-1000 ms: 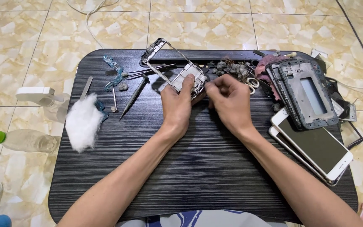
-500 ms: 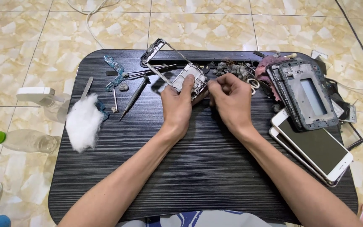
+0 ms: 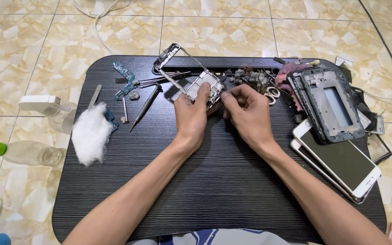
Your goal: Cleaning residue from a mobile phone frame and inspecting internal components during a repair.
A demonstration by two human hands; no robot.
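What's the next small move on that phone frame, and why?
Probably pull the pinched bit free with the right hand while the left hand steadies the phone frame. Both hands already meet at its lower edge, the right fingertips closed on something too small to identify.

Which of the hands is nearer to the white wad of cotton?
Left. The left hand is right of the cotton wad with bare table between; the right hand lies farther right, beyond the left.
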